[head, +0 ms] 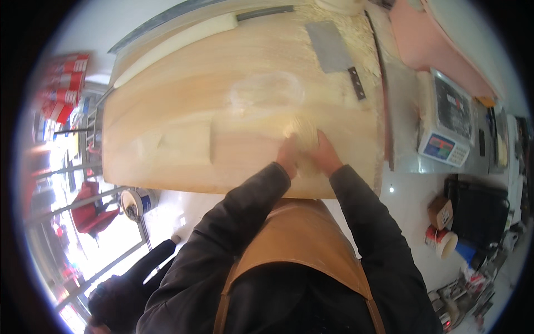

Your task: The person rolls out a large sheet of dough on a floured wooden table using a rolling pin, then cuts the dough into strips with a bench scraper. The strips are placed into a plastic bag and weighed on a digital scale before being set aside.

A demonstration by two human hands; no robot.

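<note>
Both my hands are at a bundle of pale yellow cut noodles (303, 129) low over the front right part of the wooden board (250, 158). My left hand (287, 154) is on the bundle's left side, my right hand (327, 153) on its right side. Motion blurs the fingers and the lower end of the bundle. Left of my hands lies a flat, pale dough sheet (187, 144). A cleaver with a broad grey blade (329, 46) and dark riveted handle rests at the back right, beside loose noodles or dough scraps (367, 46).
A long pale dough roll (179, 48) lies along the board's back left edge, near a dark bar (265, 13). A digital scale (448, 117) stands right of the board, below a pink tub (438, 37). Another person (125, 288) is at the lower left, near a white bucket (137, 203).
</note>
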